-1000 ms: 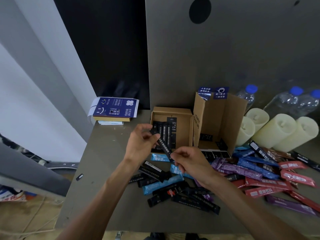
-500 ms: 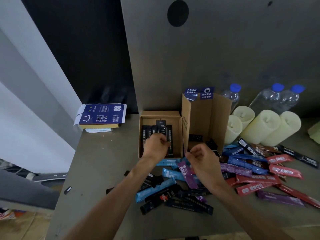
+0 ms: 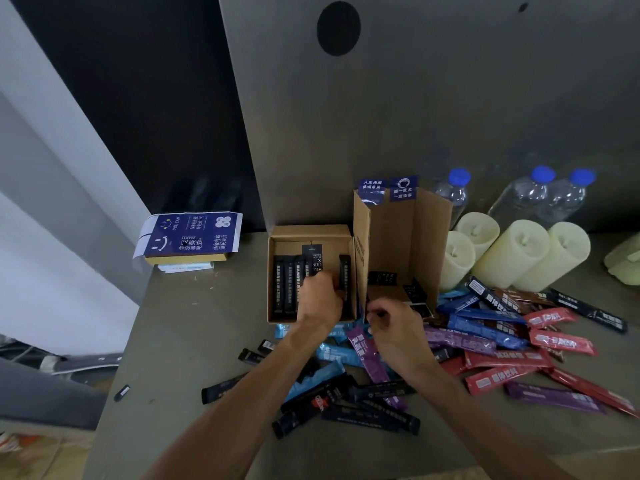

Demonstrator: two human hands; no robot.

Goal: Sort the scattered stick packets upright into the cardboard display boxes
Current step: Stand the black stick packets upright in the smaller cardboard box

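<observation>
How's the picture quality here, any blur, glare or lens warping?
Head view: dim, even light, no strong glare; black packets in the left box merge into shadow; the left hand looks slightly soft; wide-angle lens slants the grey panel.

Our left hand [image 3: 320, 299] is inside the low cardboard box [image 3: 311, 232], among the black stick packets [image 3: 289, 285] that stand there. We cannot tell if it holds one. Our right hand [image 3: 394, 323] is just by that box's front right corner, with its fingers curled. The tall cardboard box [image 3: 394, 244] touches the low box's right side. Loose stick packets [image 3: 485, 341] lie in front of it and to its right. Pale candles [image 3: 512, 254] lie further right.
</observation>
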